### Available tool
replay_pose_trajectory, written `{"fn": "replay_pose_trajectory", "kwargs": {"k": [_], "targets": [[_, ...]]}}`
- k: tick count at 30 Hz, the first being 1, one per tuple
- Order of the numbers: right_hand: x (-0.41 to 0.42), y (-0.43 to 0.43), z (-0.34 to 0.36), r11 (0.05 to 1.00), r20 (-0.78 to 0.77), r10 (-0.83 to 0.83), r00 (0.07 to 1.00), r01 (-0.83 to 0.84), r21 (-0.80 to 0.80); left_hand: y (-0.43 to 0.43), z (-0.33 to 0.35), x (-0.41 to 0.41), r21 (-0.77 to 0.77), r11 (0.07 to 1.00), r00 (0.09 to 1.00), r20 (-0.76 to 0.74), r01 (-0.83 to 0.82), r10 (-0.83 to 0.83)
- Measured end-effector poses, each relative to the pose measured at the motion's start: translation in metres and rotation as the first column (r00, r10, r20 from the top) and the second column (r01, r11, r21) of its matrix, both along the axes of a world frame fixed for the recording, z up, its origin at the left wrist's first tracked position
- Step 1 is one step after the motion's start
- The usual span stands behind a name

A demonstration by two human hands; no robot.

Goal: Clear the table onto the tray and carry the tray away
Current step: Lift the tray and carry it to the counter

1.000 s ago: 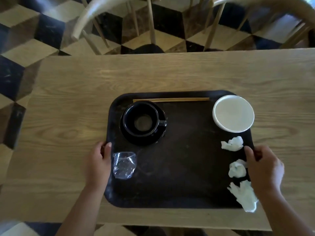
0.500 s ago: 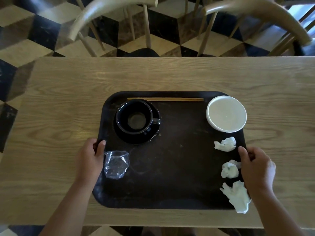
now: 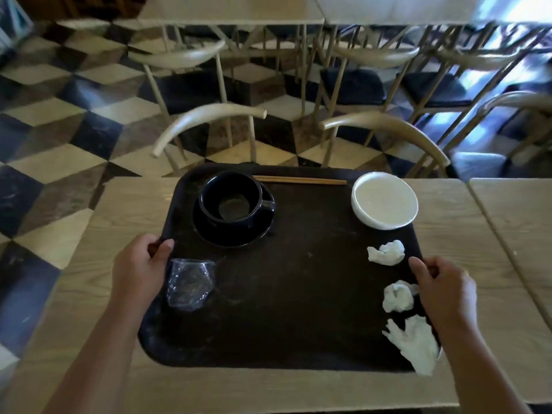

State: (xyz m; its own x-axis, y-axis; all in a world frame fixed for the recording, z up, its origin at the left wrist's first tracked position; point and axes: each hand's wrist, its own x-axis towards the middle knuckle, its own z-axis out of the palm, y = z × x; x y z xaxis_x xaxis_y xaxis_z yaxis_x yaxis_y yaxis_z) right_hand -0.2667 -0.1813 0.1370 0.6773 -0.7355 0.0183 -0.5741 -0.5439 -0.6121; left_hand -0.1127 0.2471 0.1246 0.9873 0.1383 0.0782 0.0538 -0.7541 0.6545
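A dark tray (image 3: 298, 294) is raised above the wooden table (image 3: 89, 264), its far edge overlapping the table's far edge. My left hand (image 3: 140, 267) grips its left rim and my right hand (image 3: 442, 291) grips its right rim. On the tray stand a black cup (image 3: 231, 198) on a black saucer (image 3: 239, 234), a white bowl (image 3: 384, 200), a pair of wooden chopsticks (image 3: 298, 180), a crumpled clear plastic cup (image 3: 191, 282) and three crumpled white napkins (image 3: 386, 253) (image 3: 398, 295) (image 3: 413, 343).
Two wooden chairs (image 3: 209, 121) (image 3: 385, 127) stand just beyond the table, with more chairs and tables (image 3: 233, 13) behind them. A second table (image 3: 513, 222) adjoins on the right. The floor (image 3: 59, 115) is a cube-patterned tile.
The tray has come up off the table with both hands holding its rims. The view has tilted up, showing the chairs and tables beyond.
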Motion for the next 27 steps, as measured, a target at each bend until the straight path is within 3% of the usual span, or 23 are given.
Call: {"fn": "replay_pose_trajectory", "kwargs": {"k": [7, 13, 20, 27], "targets": [[0.005, 0.006, 0.077, 0.991, -0.002, 0.049, 0.999, -0.049, -0.121, 0.013, 0.059, -0.006, -0.013, 1.000, 0.998, 0.062, -0.001, 0.002], [0.003, 0.015, 0.099, 0.989, -0.001, 0.086, 0.996, -0.086, -0.123, 0.031, 0.087, -0.030, -0.012, 0.999, 0.995, 0.089, -0.041, 0.042], [0.014, 0.044, 0.117, 0.939, -0.024, 0.285, 0.958, -0.284, -0.194, 0.063, 0.080, -0.081, 0.007, 0.969, 0.967, 0.069, -0.246, 0.245], [0.036, 0.075, 0.122, 0.842, -0.044, 0.524, 0.850, -0.526, -0.117, 0.092, 0.092, -0.182, 0.012, 0.879, 0.877, 0.085, -0.476, 0.474]]}}
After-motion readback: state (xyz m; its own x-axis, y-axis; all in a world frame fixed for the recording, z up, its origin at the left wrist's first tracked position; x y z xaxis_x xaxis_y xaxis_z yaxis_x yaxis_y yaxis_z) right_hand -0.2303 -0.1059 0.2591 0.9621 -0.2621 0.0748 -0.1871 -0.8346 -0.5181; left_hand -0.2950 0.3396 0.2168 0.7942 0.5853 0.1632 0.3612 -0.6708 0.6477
